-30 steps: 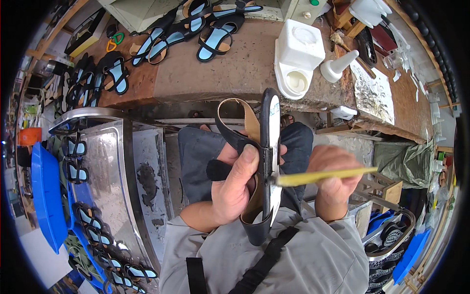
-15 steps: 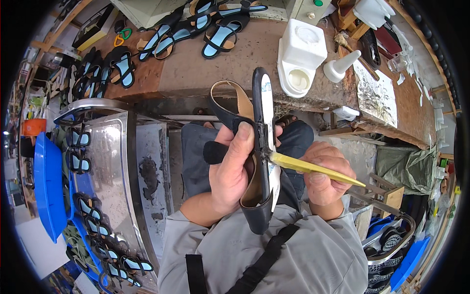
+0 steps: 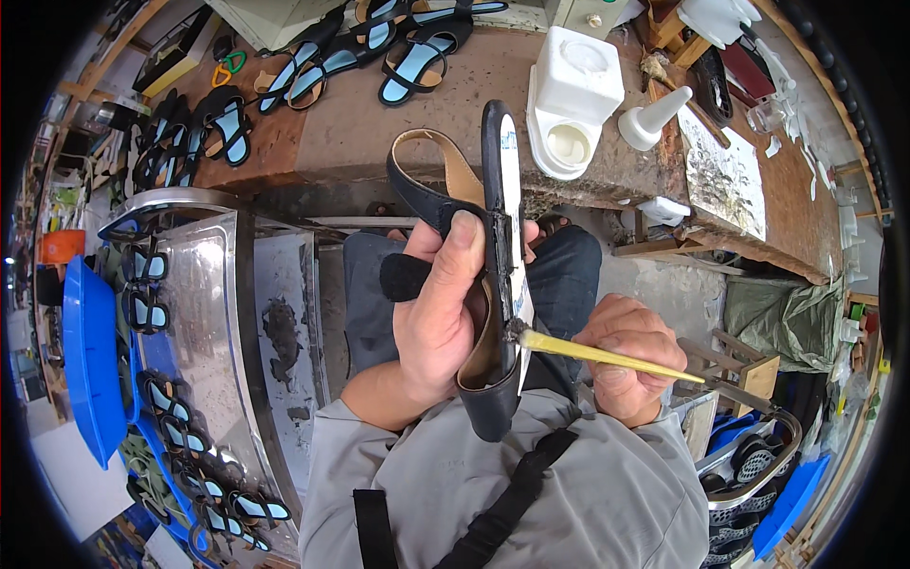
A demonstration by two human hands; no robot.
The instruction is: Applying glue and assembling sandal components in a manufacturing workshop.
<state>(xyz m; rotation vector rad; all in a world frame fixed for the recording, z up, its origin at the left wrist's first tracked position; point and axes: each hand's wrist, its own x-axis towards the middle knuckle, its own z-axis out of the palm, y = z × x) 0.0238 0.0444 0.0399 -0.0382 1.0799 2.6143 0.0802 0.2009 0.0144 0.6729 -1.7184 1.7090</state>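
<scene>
Black, Tan and Pale Blue over Brown

The held sandal (image 3: 505,284) is black outside and tan inside its strap, with a white face bearing a small blue mark. The brush (image 3: 597,354) is yellow with a blackened tip. The shirt (image 3: 408,484) is plain grey, the trousers (image 3: 573,270) dark blue-grey. Far off, the brown table (image 3: 370,147) is mottled with dark stains; black sandals (image 3: 415,71) there show pale blue insoles, beside a white container (image 3: 580,90). Far right, white paper (image 3: 722,180) is speckled black. Left: a bright blue tub (image 3: 90,370), an orange container (image 3: 63,247).
</scene>
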